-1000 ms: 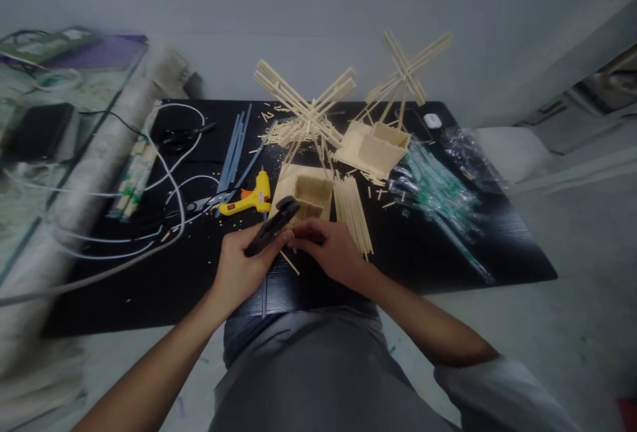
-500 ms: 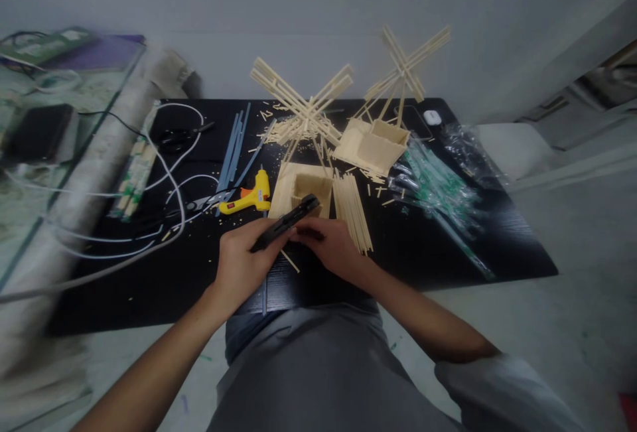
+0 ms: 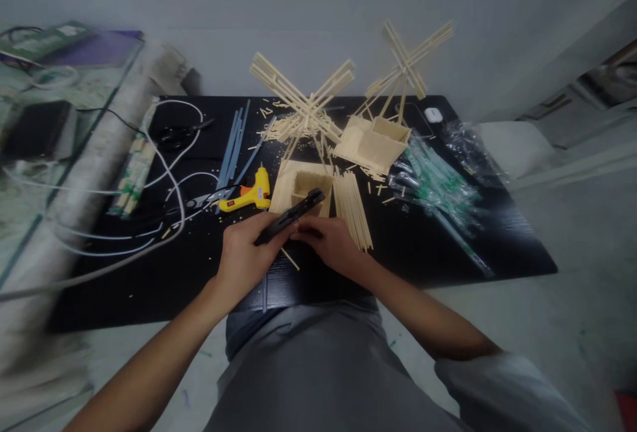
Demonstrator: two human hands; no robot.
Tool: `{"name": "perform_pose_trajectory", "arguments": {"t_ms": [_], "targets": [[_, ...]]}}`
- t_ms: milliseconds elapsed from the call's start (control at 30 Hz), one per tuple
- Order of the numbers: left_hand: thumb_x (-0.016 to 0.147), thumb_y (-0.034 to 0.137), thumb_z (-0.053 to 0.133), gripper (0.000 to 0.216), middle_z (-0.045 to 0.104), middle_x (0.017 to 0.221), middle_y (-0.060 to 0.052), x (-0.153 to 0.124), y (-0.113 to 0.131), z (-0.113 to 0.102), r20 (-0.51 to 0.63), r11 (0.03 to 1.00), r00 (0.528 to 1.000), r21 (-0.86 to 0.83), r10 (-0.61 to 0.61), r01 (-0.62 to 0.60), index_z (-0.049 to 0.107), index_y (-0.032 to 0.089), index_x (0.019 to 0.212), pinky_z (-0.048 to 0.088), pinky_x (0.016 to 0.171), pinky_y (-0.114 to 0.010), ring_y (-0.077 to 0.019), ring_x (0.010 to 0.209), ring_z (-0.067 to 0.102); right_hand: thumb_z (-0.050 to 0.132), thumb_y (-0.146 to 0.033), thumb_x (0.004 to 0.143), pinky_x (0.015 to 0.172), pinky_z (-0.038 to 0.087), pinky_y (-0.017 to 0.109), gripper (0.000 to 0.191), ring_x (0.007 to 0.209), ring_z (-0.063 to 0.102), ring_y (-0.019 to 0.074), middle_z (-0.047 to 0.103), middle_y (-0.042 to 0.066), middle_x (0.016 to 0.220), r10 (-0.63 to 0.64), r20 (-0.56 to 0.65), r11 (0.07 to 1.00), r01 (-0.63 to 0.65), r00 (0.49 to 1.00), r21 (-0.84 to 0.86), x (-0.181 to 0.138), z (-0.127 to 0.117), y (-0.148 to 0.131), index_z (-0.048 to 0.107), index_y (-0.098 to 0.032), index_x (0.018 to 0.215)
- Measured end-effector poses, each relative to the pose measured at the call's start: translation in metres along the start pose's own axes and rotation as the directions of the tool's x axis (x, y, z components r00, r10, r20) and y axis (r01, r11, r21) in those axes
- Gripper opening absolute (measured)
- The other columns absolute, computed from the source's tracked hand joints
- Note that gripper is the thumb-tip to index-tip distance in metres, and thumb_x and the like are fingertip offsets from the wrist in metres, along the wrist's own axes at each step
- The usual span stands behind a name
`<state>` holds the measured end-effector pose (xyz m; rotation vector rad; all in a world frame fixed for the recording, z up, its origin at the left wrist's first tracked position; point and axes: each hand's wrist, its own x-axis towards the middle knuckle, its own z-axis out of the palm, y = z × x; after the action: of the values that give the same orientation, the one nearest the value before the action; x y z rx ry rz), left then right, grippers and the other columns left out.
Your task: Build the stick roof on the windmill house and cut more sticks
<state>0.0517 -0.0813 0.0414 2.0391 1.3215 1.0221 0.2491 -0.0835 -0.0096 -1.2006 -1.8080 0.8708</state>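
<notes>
- Your left hand [image 3: 245, 256] is clenched round a black cutter [image 3: 290, 216], which slants up from your fist toward the open stick box [image 3: 302, 186]; the tool's far tip lies over the box's near wall
- Your right hand [image 3: 326, 244] sits just right of the cutter, fingers curled against the left hand's fingertips; whether it pinches a stick there, you cannot tell
- A thin loose stick [image 3: 289, 259] pokes out below your hands, on the black board [image 3: 149, 286]
- Left of the box lies the yellow glue gun [image 3: 249, 196], with blue strips [image 3: 233, 146] beyond it and white cables [image 3: 169, 173] looping further left
- Right of the box, touching it, rests a bundle of sticks [image 3: 353, 210]; further right are clear plastic wrappers [image 3: 438, 186]
- Behind the box stand two crossed stick frames [image 3: 306, 103]; a second stick box [image 3: 372, 143] sits at the right one's foot
- The board lies on a pale floor [image 3: 547, 326], against a grey wall [image 3: 318, 0]; a rolled mat [image 3: 94, 173] runs along the board's left edge
</notes>
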Motion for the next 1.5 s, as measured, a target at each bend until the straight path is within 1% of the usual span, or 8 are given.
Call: {"name": "perform_pose_trajectory", "arguments": {"t_ms": [367,500,600,767,933,1033,1167,1500], "targets": [[0.093,0.031,0.074,0.013,0.079,0.086,0.000,0.002,0.001,-0.001,0.031,1.000,0.999,-0.006,-0.012,0.012,0.078,0.020,0.096,0.052,0.071,-0.024,-0.0153,0.075,0.071,0.077,-0.023,0.094,0.078,0.056,0.027,0.004,0.081,0.078,0.0171,0.083,0.001,0.089,-0.009,-0.003,0.998,0.009,1.000,-0.058,-0.001,0.000,0.000,0.080,-0.023,0.097],[0.096,0.038,0.069,0.020,0.079,0.094,-0.002,-0.001,-0.002,-0.017,0.035,0.995,0.998,0.086,-0.050,0.046,0.076,0.019,0.102,0.055,0.077,-0.027,-0.0176,0.081,0.073,0.079,-0.023,0.093,0.080,0.056,0.026,0.002,0.083,0.078,0.0169,0.083,0.001,0.091,-0.004,0.016,0.999,0.004,1.000,-0.034,-0.001,0.000,-0.001,0.079,-0.022,0.094],[0.100,0.036,0.061,0.024,0.078,0.103,-0.005,-0.006,-0.008,-0.033,0.067,0.977,0.998,0.215,-0.020,0.005,0.071,0.019,0.112,0.055,0.082,-0.030,-0.0200,0.089,0.074,0.078,-0.023,0.094,0.082,0.057,0.026,0.002,0.088,0.079,0.0171,0.083,0.002,0.095,0.000,0.028,1.000,0.001,1.000,-0.013,-0.002,0.001,-0.001,0.077,-0.021,0.095],[0.102,0.033,0.051,0.031,0.072,0.114,-0.011,-0.019,-0.017,-0.051,0.190,0.886,0.982,0.456,-0.010,-0.080,0.061,0.015,0.125,0.055,0.089,-0.037,-0.0270,0.102,0.071,0.076,-0.022,0.095,0.083,0.057,0.026,0.002,0.086,0.078,0.0162,0.082,0.002,0.094,-0.024,0.032,0.999,0.025,0.999,-0.024,-0.003,0.001,-0.001,0.076,-0.020,0.095],[0.101,0.029,0.049,0.036,0.065,0.110,-0.017,-0.026,-0.019,-0.050,0.265,0.685,0.964,0.702,0.003,-0.195,0.058,0.010,0.129,0.053,0.082,-0.045,-0.0352,0.098,0.067,0.074,-0.022,0.096,0.085,0.057,0.027,0.002,0.089,0.078,0.0169,0.082,0.003,0.096,-0.048,0.026,0.999,0.049,0.998,-0.017,-0.003,0.003,-0.001,0.074,-0.020,0.097],[0.100,0.028,0.051,0.036,0.064,0.108,-0.017,-0.027,-0.017,-0.045,0.288,0.609,0.957,0.756,0.022,-0.241,0.058,0.008,0.129,0.052,0.079,-0.046,-0.0353,0.095,0.066,0.076,-0.018,0.094,0.088,0.059,0.029,0.021,0.093,0.080,0.0179,0.082,0.001,0.100,-0.006,0.012,0.999,0.006,1.000,0.032,-0.004,0.004,-0.002,0.070,-0.023,0.114],[0.099,0.027,0.056,0.035,0.064,0.107,-0.017,-0.027,-0.012,-0.039,0.325,0.576,0.946,0.771,0.010,-0.271,0.058,0.008,0.128,0.051,0.078,-0.046,-0.0354,0.093,0.064,0.073,-0.014,0.094,0.093,0.061,0.034,0.046,0.100,0.081,0.0195,0.082,0.002,0.105,0.067,0.030,0.992,-0.070,0.997,0.107,-0.005,0.003,-0.004,0.055,-0.026,0.135],[0.098,0.032,0.059,0.040,0.063,0.103,-0.018,-0.025,-0.001,-0.033,0.366,0.520,0.930,0.789,0.032,-0.328,0.059,0.005,0.128,0.048,0.076,-0.045,-0.0354,0.089,0.062,0.067,-0.002,0.089,0.096,0.061,0.038,0.062,0.105,0.080,0.0213,0.081,0.002,0.109,0.109,0.025,0.988,-0.111,0.994,0.108,-0.007,0.001,-0.007,0.046,-0.026,0.143]]}}
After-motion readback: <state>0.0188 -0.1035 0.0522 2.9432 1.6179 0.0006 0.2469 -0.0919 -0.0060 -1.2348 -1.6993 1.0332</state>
